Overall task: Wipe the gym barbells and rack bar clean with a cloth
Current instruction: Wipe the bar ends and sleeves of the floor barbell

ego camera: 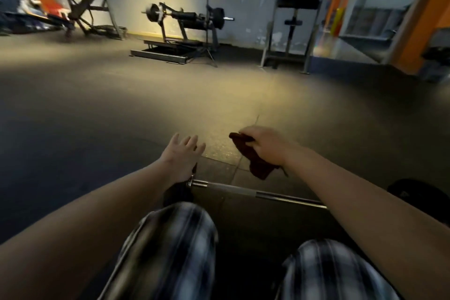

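A steel barbell point(255, 193) lies low across the floor in front of my knees, its left end by a dark plate point(175, 196). My left hand point(181, 156) is stretched out above that left end with fingers spread and holds nothing. My right hand point(265, 146) grips a dark red cloth point(255, 163), which hangs down from the fist a little above the bar without touching it. My right forearm covers the bar's right part.
My two knees in checked trousers fill the bottom of the view. Dark rubber floor stretches ahead. At the back wall stand a loaded plate machine point(185, 19), an incline bench point(82, 10) and a steel stand point(292, 31). A black round object point(414, 195) lies at right.
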